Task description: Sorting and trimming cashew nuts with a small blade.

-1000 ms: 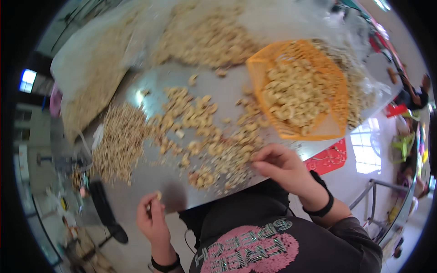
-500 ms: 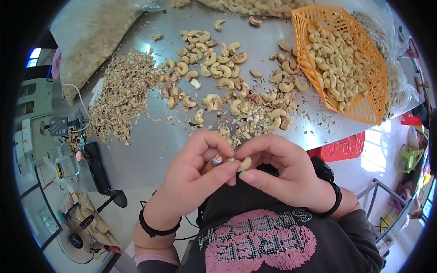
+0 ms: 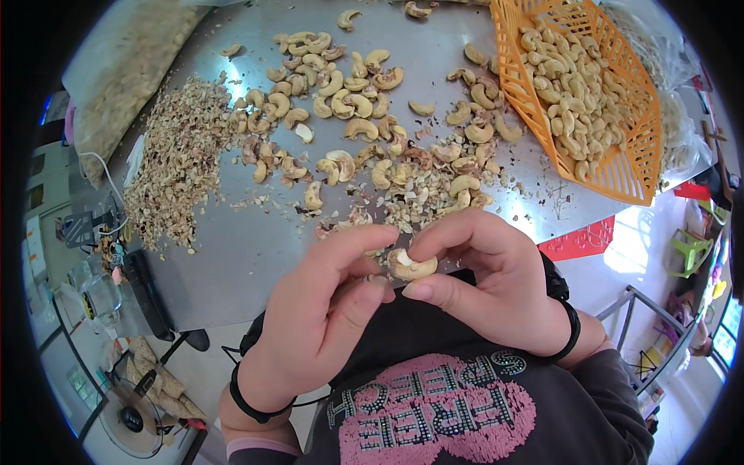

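Observation:
My right hand (image 3: 496, 283) pinches a cashew (image 3: 415, 267) between thumb and forefinger; the curved nut has a white patch and some brown skin on its left end. Close beside it, my left hand (image 3: 322, 302) is curled, its thumb near the nut. What its fingers hold is hidden behind the thumb. Just beyond my hands, a pile of pale skin flakes and bits (image 3: 422, 194) lies on the metal table (image 3: 248, 287). Several loose cashews (image 3: 360, 128), some with brown skin patches, are spread farther back.
An orange openwork basket (image 3: 535, 132) of pale cashews stands at the far right. On the left are a large heap of flakes (image 3: 174, 155) and a clear bag of nuts (image 3: 116, 70). A red box (image 3: 581, 239) sits below the table's right edge. A fan (image 3: 132, 418) stands lower left.
My hands have drawn slightly apart, and the cashew now shows more fully in my right fingers. The brown, metal-collared piece seen in my left hand is out of sight. The view has shifted a little.

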